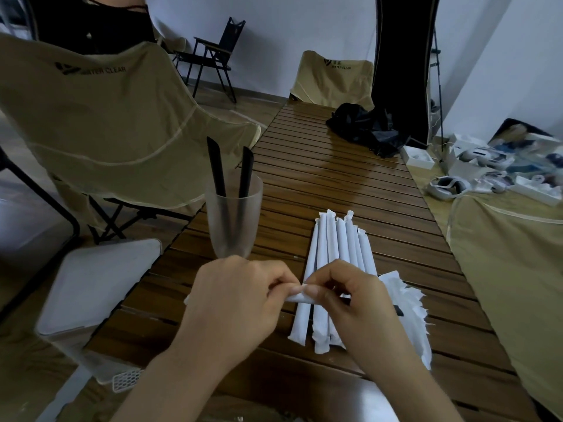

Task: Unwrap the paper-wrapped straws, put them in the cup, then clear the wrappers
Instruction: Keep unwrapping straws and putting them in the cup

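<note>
Both my hands meet above the near end of the slatted wooden desk (pixel 335 178), pinching one paper-wrapped straw (pixel 297 297) between them. My left hand (pixel 240 303) has its fingers curled, thumb and forefinger nipping the wrapper's end; my right hand (pixel 353 303) grips the same wrapper just beside it, thumb tip almost touching the left thumb, fingers folded round the rest. How much of the straw is already bared I cannot tell, since my right hand covers it. Beneath my hands lies a bundle of wrapped straws (pixel 338 248), side by side, running lengthwise from the near edge toward the far end of the desk. Torn white wrappers (pixel 411 303) sit in a loose heap to the right of the bundle, near the desk's right edge. A frosted plastic cup (pixel 234 220) stands upright by the left edge, just beyond my left hand, with two black straws (pixel 216 166) leaning inside it, their cut tips well above the rim. A crumpled black bag (pixel 365 126) rests at the far right corner. A beige folding chair (pixel 100 117) stands off the left edge, and a white lidded bin (pixel 97 287) sits on the floor below the near left corner.
</note>
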`<action>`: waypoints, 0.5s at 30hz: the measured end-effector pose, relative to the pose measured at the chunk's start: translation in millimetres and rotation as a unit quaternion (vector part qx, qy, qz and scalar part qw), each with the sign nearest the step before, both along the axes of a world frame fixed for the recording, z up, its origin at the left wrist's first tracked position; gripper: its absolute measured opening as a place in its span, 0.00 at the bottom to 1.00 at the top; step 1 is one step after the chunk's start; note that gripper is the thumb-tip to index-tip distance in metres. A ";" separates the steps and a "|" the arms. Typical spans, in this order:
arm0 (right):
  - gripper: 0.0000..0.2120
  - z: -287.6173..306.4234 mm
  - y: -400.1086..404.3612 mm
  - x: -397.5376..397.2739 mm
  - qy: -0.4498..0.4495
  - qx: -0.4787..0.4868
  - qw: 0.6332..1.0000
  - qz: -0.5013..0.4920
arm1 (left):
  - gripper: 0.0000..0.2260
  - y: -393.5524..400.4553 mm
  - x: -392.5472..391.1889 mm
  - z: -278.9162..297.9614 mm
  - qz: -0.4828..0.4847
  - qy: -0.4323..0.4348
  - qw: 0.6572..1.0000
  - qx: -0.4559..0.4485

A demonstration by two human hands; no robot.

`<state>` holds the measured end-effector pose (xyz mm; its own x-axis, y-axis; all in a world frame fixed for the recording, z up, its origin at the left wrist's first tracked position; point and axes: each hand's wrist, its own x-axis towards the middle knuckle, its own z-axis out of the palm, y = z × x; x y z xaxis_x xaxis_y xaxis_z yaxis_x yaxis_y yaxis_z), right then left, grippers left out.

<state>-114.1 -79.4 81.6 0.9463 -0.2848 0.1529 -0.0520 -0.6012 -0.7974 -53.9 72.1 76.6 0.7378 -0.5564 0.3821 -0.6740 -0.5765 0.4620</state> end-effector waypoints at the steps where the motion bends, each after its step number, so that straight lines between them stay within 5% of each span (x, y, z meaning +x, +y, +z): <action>1: 0.10 1.4 -0.1 -0.7 -0.003 -0.009 1.000 0.012 | 0.05 0.5 0.0 0.4 0.005 0.009 1.000 0.003; 6: 0.18 -2.8 -0.1 1.2 -0.104 -0.113 0.988 0.000 | 0.06 -4.6 -3.2 1.7 0.020 0.076 0.996 -0.036; 15: 0.10 -13.8 9.8 0.0 -0.290 -0.196 0.937 -0.024 | 0.04 -6.4 -2.8 7.1 0.062 0.223 0.967 -0.105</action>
<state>-114.2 -69.5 67.8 0.6598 -0.1393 0.7384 0.2871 -0.8613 -0.4191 -56.6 65.7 83.7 0.9116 -0.3972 0.1057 -0.3124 -0.5026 0.8061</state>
